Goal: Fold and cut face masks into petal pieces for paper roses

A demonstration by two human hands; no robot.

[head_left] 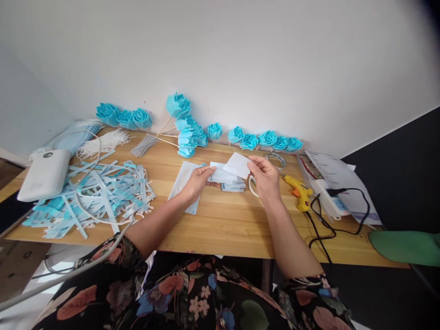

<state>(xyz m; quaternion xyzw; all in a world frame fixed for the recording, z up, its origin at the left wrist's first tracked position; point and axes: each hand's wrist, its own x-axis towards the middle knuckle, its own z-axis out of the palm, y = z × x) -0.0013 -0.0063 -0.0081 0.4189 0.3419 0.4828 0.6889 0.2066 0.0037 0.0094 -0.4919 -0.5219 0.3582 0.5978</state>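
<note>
Between thumb and fingers, my left hand [199, 183] grips a pale square of mask fabric [220, 173]. My right hand [265, 176] pinches a second white fabric square [238, 165] by its right edge; this square overlaps the other one. Just below them on the table lies a stack of cut fabric squares [234, 186]. A pale blue face mask piece [182, 178] lies flat beside my left hand, partly covered by it. Scissors, with one pale handle loop [253, 187] showing, rest by my right hand.
Blue fabric roses [187, 133] line the wall. A heap of cut strips [103, 192] and a white power bank [46, 174] are at left. A yellow glue gun [300, 192], tape roll [276, 160], power strip [330, 199] and black cords lie right.
</note>
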